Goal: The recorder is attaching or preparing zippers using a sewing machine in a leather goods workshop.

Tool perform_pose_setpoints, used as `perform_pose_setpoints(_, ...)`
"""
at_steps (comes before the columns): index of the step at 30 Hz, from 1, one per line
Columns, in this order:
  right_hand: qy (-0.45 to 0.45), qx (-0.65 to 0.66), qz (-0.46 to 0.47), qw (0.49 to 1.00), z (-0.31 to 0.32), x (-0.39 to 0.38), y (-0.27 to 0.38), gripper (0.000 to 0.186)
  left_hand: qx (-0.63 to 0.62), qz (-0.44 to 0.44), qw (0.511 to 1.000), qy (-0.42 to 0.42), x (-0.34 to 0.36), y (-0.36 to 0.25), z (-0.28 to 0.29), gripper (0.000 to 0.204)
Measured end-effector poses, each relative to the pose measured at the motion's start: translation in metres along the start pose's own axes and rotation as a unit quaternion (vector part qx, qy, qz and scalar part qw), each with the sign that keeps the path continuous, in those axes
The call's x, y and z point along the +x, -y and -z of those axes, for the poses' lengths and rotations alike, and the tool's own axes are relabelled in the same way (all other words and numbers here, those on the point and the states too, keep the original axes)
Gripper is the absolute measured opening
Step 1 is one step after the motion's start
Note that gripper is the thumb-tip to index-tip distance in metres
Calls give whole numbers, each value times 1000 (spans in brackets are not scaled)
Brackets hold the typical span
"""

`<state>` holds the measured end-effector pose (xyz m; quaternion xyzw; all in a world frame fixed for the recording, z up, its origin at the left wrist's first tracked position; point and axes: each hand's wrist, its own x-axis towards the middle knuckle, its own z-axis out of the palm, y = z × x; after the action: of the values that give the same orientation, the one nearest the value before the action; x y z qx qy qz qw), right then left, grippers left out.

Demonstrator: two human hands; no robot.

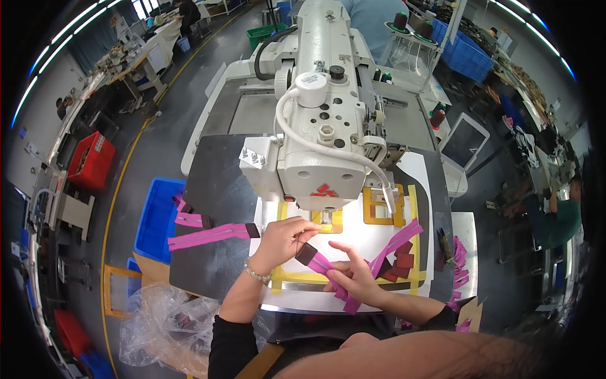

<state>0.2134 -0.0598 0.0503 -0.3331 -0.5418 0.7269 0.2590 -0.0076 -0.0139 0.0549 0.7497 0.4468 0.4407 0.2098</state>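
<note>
In front of the sewing machine's needle area, my right hand (356, 276) pinches a pink zipper (320, 262) between thumb and fingers, its index finger stretched out. A dark brown patch (306, 254) covers the upper end of that zipper. My left hand (282, 242) is closed in a pinch just above the patch; a thin dark line shows by its fingertips, too fine to name. Another pink zipper (396, 243) slants behind my right hand. Several loose dark red patches (404, 260) lie to its right. Left of my left hand stretches a patched pink zipper (211, 237).
The white sewing machine head (322, 167) stands directly ahead, with a yellow clamp frame (382, 205) under its right side. A blue bin (158, 218) is at the left, above a clear plastic bag (167, 325). Pink zippers (461, 262) pile at the right.
</note>
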Motion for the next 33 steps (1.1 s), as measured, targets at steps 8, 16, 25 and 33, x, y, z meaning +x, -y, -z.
perform_pose_setpoints(8,-17,-14,-7,1000,7,12,-39,37,-14,121,965,230,-1,17,20,11)
perform_pose_setpoints(16,-39,6,-1,999,4,11,-43,19,-135,160,936,284,-12,39,30,15)
perform_pose_setpoints(25,-71,30,7,997,2,8,-50,15,-122,216,882,401,0,25,31,24)
perform_pose_setpoints(33,-54,29,-25,998,-2,9,-37,23,-201,204,906,312,-6,34,24,23)
